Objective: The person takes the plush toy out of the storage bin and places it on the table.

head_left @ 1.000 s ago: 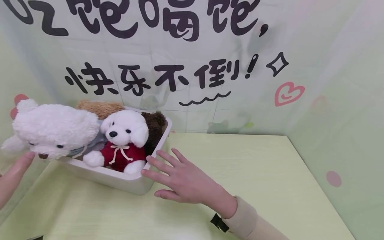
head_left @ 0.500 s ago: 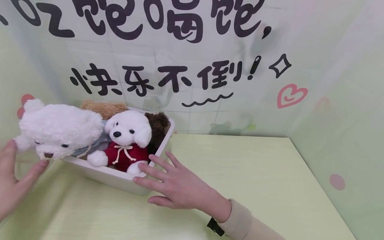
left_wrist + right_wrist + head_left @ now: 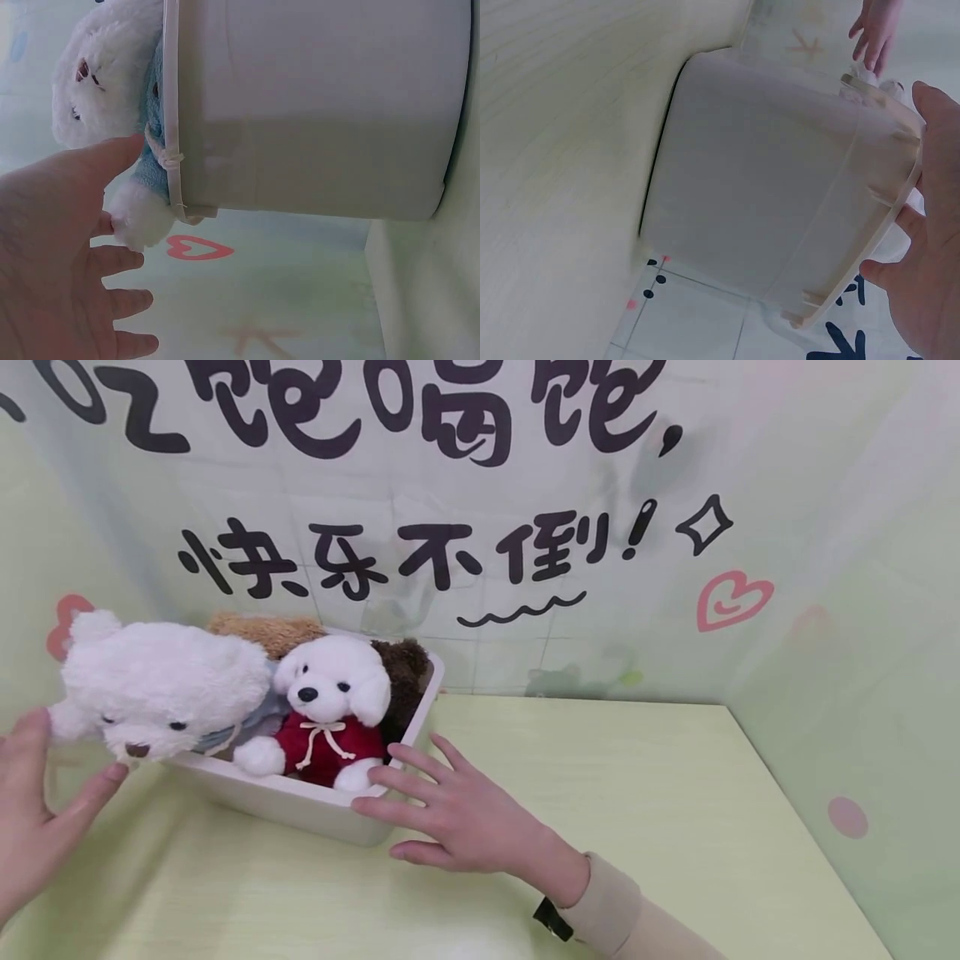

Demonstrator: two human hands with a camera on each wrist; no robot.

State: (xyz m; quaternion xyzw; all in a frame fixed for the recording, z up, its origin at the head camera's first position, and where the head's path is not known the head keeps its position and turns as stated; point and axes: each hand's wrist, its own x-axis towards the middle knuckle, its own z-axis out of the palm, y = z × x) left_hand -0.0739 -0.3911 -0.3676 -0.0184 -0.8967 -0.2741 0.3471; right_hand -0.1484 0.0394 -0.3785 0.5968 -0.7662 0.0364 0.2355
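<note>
A white plush bear (image 3: 168, 672) in a blue top leans over the left side of a pale plastic bin (image 3: 292, 802). Beside it sits a white plush puppy (image 3: 330, 672) in a red hoodie, facing forward. My left hand (image 3: 33, 814) has thumb and fingers spread, the thumb tip at the bear's chin and a finger at its white paw (image 3: 141, 217). My right hand (image 3: 476, 818) lies with spread fingers at the bin's front right corner. In the right wrist view, its fingertips reach over the rim (image 3: 870, 259).
Behind the front toys, a tan plush (image 3: 266, 633) and a dark brown plush (image 3: 405, 681) fill the back of the bin. The pale wood-grain table (image 3: 600, 793) meets a printed backdrop (image 3: 525, 643) behind and a side panel (image 3: 862, 693) on the right.
The head view has shifted slightly. More of my left hand has come into view, its fingers now at the bear's paw. My right hand has shifted little at the corner; the toys keep their places.
</note>
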